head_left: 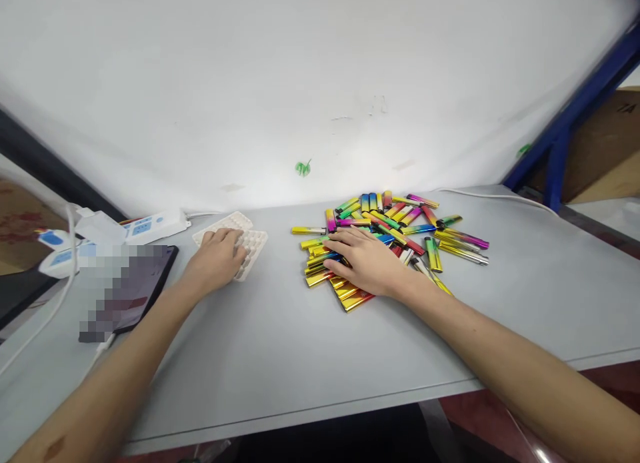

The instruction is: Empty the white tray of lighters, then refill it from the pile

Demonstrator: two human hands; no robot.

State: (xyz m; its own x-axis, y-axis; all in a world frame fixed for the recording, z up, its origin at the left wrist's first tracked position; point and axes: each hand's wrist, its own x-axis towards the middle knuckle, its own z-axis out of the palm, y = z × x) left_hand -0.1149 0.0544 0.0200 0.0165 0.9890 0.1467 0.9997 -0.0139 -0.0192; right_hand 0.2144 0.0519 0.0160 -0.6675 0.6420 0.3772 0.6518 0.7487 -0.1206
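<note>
On the left of the table, my left hand (217,256) is bent over two overlapping pale plastic trays with small compartments. Its fingers curl onto the front tray (255,246), while the rear tray (236,220) shows partly behind. My right hand (363,256) lies flat over a heap of shiny multicoloured lighters (395,216). Those fingers are stretched out and touch several lighters with gold ends, lined up side by side at the heap's left (317,266). The palm hides some of the lighters beneath it.
A tablet-like device (145,290) with a white cable lies at the left, near a white power strip (157,224). A white wall (320,90) stands behind the grey table (280,356). Another cable (490,195) runs along the back right, by a blue metal frame (557,156).
</note>
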